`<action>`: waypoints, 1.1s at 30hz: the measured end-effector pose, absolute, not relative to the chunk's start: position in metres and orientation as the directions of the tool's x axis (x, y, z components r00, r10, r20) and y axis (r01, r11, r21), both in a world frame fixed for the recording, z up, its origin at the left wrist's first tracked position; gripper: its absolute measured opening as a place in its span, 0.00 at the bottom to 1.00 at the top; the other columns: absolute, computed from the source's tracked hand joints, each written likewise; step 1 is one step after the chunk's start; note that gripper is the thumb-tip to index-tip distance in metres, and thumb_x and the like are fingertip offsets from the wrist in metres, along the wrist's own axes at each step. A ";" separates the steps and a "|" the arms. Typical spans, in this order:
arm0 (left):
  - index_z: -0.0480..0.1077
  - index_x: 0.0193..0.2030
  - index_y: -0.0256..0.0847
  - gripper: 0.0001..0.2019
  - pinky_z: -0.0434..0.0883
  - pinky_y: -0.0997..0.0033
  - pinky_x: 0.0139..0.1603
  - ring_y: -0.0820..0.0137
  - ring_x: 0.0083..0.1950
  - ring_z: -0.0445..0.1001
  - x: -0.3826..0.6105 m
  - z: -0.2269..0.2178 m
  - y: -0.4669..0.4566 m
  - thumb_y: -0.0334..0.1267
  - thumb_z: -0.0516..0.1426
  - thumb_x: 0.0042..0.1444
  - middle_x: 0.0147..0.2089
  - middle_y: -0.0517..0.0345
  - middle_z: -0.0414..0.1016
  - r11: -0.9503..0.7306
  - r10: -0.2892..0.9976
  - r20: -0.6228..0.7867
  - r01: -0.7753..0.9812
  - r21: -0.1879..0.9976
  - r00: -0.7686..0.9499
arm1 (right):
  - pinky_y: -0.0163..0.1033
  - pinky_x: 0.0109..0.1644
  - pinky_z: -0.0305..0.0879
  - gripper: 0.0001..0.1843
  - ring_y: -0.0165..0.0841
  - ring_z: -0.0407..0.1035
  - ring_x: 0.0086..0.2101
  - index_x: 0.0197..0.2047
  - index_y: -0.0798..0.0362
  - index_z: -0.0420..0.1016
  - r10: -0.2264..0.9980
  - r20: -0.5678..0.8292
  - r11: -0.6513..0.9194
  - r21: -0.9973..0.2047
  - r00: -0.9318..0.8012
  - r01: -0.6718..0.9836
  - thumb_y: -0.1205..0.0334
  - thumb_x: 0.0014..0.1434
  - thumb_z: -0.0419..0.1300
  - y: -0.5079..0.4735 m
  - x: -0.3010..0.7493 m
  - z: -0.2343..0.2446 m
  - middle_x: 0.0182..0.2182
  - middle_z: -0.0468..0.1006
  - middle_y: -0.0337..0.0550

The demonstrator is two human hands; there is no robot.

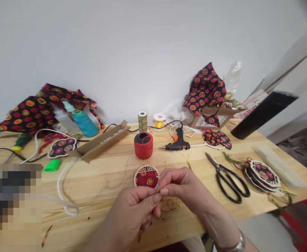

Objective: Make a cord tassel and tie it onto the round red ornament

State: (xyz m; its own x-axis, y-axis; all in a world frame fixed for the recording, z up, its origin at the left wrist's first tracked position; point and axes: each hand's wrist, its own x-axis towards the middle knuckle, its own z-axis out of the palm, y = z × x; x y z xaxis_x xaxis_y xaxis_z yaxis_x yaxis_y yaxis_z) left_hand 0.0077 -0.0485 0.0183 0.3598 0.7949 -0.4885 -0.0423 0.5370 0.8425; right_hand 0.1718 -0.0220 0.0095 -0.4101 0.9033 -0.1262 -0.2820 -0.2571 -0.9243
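Observation:
Near the front edge of the wooden table, my left hand (140, 208) and my right hand (181, 185) meet fingertip to fingertip. Both are closed in a pinch on a thin red cord (170, 205), mostly hidden by the fingers. Loops of it lie on the table under my right hand, and a red end hangs below my left. Just behind my fingers is a round pendant (146, 176) with dark red patterned fabric and a pale fretwork rim, partly covered by my right hand. Farther back stands a spool of red cord (143, 145).
Black-handled scissors (228, 178) and stacked fabric pendants (263, 175) lie to the right. Behind are a black glue gun (178, 141), a green thread spool (142, 121) and a yellow spool (159, 120). A long cardboard box (103, 141) and teal thread cone (85, 122) stand left.

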 end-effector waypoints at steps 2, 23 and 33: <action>0.70 0.20 0.37 0.17 0.44 0.74 0.20 0.80 0.17 0.47 0.008 0.019 -0.049 0.48 0.59 0.51 0.14 0.70 0.55 0.532 0.795 -0.480 -0.047 0.845 0.371 | 0.32 0.33 0.60 0.07 0.25 0.65 0.26 0.23 0.55 0.78 0.907 -0.129 -0.259 -0.921 -0.402 -0.290 0.62 0.42 0.71 -0.022 0.171 0.010 0.23 0.74 0.35; 0.74 0.24 0.35 0.12 0.46 0.76 0.21 0.81 0.18 0.51 0.010 0.021 -0.050 0.40 0.60 0.53 0.19 0.64 0.66 0.532 0.819 -0.427 -0.228 0.816 0.384 | 0.32 0.33 0.59 0.11 0.25 0.63 0.24 0.24 0.56 0.72 0.940 -0.134 -0.215 -0.947 -0.314 -0.239 0.60 0.51 0.65 -0.028 0.165 0.015 0.20 0.71 0.34; 0.74 0.22 0.35 0.12 0.49 0.77 0.20 0.80 0.19 0.53 0.011 0.027 -0.049 0.41 0.62 0.50 0.20 0.62 0.68 0.501 0.848 -0.422 -0.227 0.835 0.319 | 0.36 0.40 0.62 0.08 0.30 0.68 0.30 0.31 0.52 0.82 0.937 -0.153 -0.255 -0.914 -0.315 -0.315 0.59 0.46 0.69 -0.029 0.170 0.005 0.27 0.78 0.40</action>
